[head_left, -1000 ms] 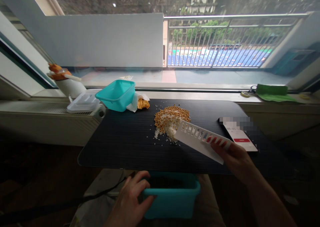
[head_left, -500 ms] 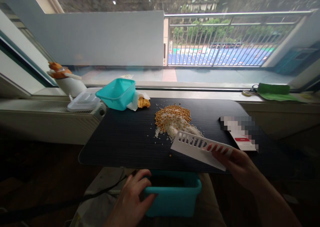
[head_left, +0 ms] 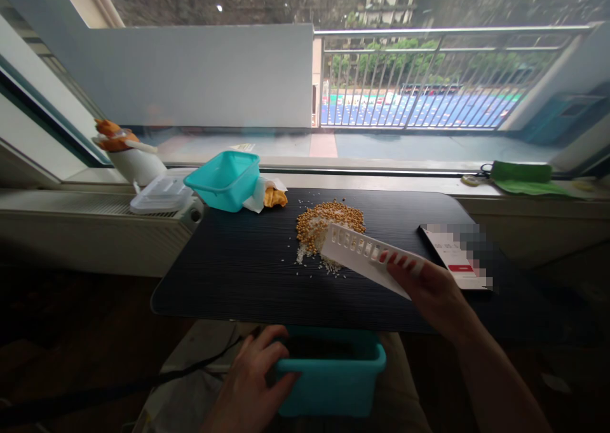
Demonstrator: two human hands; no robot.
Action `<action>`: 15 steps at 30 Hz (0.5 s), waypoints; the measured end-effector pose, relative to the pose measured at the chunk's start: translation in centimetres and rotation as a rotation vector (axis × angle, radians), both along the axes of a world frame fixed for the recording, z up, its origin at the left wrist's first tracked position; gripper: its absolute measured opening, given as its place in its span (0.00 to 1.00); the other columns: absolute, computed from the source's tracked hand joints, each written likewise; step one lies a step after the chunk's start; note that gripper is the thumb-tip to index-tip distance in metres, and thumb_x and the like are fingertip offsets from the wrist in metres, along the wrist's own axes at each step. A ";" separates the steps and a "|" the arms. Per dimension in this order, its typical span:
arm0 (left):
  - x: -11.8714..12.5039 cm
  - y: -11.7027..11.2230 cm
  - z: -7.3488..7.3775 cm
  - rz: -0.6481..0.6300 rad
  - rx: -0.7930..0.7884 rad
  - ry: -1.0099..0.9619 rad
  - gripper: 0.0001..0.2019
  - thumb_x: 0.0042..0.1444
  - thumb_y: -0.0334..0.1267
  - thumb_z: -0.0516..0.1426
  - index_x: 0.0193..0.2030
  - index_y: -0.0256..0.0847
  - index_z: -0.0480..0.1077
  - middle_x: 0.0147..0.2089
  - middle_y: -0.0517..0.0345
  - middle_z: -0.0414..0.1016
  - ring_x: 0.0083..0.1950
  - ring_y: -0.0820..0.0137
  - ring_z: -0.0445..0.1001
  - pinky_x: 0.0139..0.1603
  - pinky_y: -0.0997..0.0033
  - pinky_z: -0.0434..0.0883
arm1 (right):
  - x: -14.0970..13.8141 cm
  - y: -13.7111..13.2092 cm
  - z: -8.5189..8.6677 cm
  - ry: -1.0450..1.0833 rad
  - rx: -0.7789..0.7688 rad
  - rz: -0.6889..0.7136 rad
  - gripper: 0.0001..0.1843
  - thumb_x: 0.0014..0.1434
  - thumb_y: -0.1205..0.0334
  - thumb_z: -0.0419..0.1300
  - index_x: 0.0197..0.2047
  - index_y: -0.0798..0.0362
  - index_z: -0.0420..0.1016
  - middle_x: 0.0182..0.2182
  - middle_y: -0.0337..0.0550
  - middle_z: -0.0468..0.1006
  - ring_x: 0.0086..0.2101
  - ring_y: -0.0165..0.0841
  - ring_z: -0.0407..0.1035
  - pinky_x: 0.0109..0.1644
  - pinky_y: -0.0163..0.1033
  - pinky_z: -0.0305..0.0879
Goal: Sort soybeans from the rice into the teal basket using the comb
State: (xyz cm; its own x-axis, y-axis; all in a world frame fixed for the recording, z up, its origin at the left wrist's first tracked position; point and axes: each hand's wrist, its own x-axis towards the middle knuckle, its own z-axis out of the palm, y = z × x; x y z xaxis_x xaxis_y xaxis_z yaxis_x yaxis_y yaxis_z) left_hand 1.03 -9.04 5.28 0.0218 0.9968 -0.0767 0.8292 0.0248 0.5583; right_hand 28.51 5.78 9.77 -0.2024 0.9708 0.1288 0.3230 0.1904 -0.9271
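A heap of yellow beans mixed with white rice [head_left: 324,224] lies on the dark table [head_left: 248,274]. My right hand [head_left: 429,293] grips a white slotted plastic plate [head_left: 365,255] by its right end; the plate's far edge rests against the heap's near right side. Below the table's front edge, my left hand [head_left: 252,382] clasps the left rim of a teal tub [head_left: 328,376], thumb inside and fingers wrapped round the outside.
A second teal tub [head_left: 223,180] stands at the table's back left beside crumpled paper with something orange [head_left: 269,196]. A clear lid [head_left: 159,194] and a white cup [head_left: 131,159] sit on the sill. A phone [head_left: 457,255] lies at the right; a green cloth [head_left: 521,175] is behind.
The right hand pulled the slotted plate toward me, dragging rice out of the heap, then pushed it back up and left against the heap. The left hand stayed on the tub.
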 end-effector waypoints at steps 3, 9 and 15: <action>-0.3 -0.2 -0.4 0.005 0.009 -0.008 0.01 0.52 0.33 0.61 0.31 0.44 0.74 0.53 0.54 0.76 0.50 0.58 0.76 0.51 0.56 0.72 | -1.6 1.3 0.2 -0.076 0.046 0.034 0.16 0.61 0.52 0.59 0.45 0.53 0.80 0.40 0.46 0.83 0.41 0.43 0.76 0.45 0.44 0.71; -0.9 -0.5 -0.9 0.008 0.028 -0.007 0.02 0.53 0.34 0.61 0.30 0.44 0.73 0.53 0.53 0.76 0.51 0.57 0.76 0.53 0.52 0.72 | -2.6 2.3 0.3 -0.136 0.095 0.118 0.16 0.62 0.54 0.57 0.44 0.55 0.79 0.37 0.45 0.83 0.38 0.41 0.75 0.42 0.43 0.70; -0.9 -0.3 -1.0 0.006 0.041 -0.005 0.03 0.55 0.35 0.60 0.30 0.44 0.72 0.53 0.52 0.76 0.51 0.57 0.77 0.51 0.53 0.72 | -0.9 1.2 0.6 -0.125 0.091 0.152 0.14 0.63 0.55 0.57 0.46 0.52 0.78 0.39 0.43 0.82 0.38 0.39 0.75 0.41 0.41 0.70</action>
